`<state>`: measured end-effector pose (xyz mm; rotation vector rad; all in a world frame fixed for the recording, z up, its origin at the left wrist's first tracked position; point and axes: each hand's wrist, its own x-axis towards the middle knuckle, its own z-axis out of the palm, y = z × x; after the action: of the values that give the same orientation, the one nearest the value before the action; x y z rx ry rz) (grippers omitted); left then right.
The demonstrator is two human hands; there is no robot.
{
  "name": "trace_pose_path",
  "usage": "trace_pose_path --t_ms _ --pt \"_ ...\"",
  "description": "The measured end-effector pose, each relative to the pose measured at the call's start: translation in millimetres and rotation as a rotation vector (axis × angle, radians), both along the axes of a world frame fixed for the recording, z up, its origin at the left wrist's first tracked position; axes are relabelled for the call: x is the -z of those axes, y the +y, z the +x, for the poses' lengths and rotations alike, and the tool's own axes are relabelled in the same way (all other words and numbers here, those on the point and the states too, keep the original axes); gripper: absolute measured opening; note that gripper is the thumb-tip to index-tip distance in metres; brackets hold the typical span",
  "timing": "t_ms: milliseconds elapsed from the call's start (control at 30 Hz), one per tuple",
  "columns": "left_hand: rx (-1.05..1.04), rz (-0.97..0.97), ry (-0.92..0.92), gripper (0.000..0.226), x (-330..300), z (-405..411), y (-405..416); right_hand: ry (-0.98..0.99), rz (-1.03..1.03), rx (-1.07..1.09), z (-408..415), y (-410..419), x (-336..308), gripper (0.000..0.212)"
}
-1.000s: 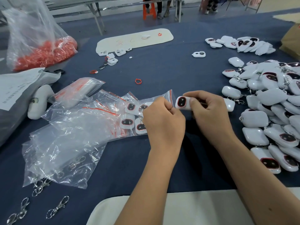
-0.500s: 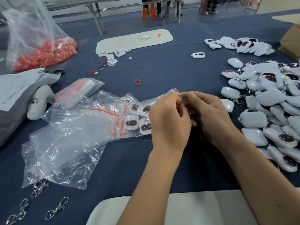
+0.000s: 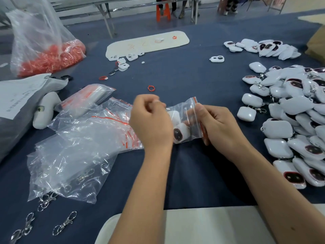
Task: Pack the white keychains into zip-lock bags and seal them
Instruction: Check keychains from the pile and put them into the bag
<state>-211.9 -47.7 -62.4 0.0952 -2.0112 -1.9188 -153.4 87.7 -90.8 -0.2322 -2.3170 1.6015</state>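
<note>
A small clear zip-lock bag (image 3: 186, 118) with a red strip hangs between my hands above the blue table, with white keychains (image 3: 180, 132) inside it. My left hand (image 3: 151, 124) holds the bag's left side with curled fingers. My right hand (image 3: 219, 125) pinches the red-striped mouth edge on the right. A large heap of loose white keychains (image 3: 295, 117) lies at the right, some showing dark faces. A pile of empty and filled zip-lock bags (image 3: 84, 138) lies to the left.
A big clear bag of orange rings (image 3: 47, 57) stands far left, next to a grey sack (image 3: 19, 106). Metal clasps (image 3: 65, 224) lie near the front left edge. A white tray (image 3: 147, 44) and loose orange rings (image 3: 151, 88) sit further back.
The keychain my right hand was holding has gone into the bag. The bag has been lifted and turned between both hands, and my right hand now pinches its mouth edge.
</note>
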Motion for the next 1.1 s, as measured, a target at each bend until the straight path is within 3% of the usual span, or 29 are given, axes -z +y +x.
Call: trace_pose_path --t_ms 133,233,333,400,467,567,667,733,800,1100 --pt "-0.102 0.319 -0.203 0.023 -0.4 -12.1 -17.4 -0.003 0.026 0.013 0.1 1.2 0.7 0.041" --pt "-0.107 0.395 -0.166 0.022 -5.0 -4.8 -11.3 -0.045 0.076 -0.116 1.5 -0.9 -2.1 0.05" --pt "-0.002 0.26 0.023 0.018 -8.3 10.0 7.1 -0.043 0.042 -0.193 2.5 -1.2 -5.5 0.039" --pt "0.137 0.179 0.095 0.015 -6.3 21.9 21.8 0.01 0.03 -0.128 3.6 -2.4 -5.7 0.04" --pt "0.244 0.082 0.114 0.012 -0.2 31.4 33.6 0.086 0.084 0.079 4.0 -5.1 -6.3 0.043" --pt "0.444 -0.249 0.079 0.009 13.8 38.8 46.2 0.17 0.273 0.54 5.0 2.1 -5.9 0.037" --pt "0.595 -0.505 0.049 0.005 23.4 41.5 49.2 0.092 0.436 0.844 9.6 15.7 -7.5 0.028" --pt "0.63 -0.541 0.081 0.005 24.7 41.5 48.0 -0.076 0.554 0.817 8.9 18.1 -5.2 0.022" --pt "0.648 -0.53 0.082 0.011 25.0 39.4 45.9 -0.231 0.635 0.688 6.8 15.8 -2.5 0.029" --pt "0.589 -0.465 0.008 0.017 25.5 36.2 47.1 -0.211 0.645 0.538 6.8 16.7 -3.3 0.033"
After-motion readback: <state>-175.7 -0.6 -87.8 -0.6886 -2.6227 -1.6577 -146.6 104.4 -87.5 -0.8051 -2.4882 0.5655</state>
